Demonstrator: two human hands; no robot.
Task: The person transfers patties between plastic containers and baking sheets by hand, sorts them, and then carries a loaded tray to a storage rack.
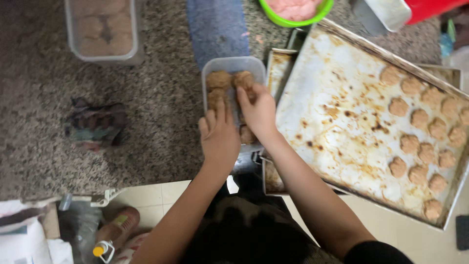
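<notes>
Brown cookies [219, 79] sat in the clear plastic tub [233, 64] at centre frame, left of the baking tray [342, 112]. Laying them flat and snug seemed best. My right hand [258, 111] pinched one cookie; my left hand [220, 137] rested loosely spread on another.

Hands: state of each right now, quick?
Left hand: open, flat on the cookies in the tub.
Right hand: fingers on a cookie there; grip cannot be told.
</notes>
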